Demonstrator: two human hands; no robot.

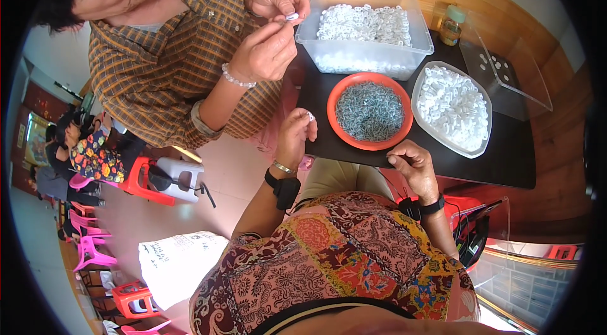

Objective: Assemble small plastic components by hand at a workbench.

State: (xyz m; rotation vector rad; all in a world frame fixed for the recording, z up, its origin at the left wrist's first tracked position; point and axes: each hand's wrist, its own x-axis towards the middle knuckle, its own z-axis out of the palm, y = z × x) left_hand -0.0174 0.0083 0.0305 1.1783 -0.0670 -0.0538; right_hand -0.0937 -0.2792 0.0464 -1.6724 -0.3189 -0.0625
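My left hand is closed at the left of the table edge, pinching a small white plastic clip at its fingertips. In front of the right edge of the orange bowl, my right hand has thumb and forefinger pressed together; anything between them is too small to make out. Between and beyond my hands lies the orange bowl, filled with thin grey metal nails. To its right, a pale tray is heaped with white plastic clips like the one in my left hand.
Behind the bowl stands a clear plastic bin of white clips. A jar and a clear acrylic panel are at the back right of the dark table. At left, a co-worker's hands hold a small white piece. A white sack lies on the floor.
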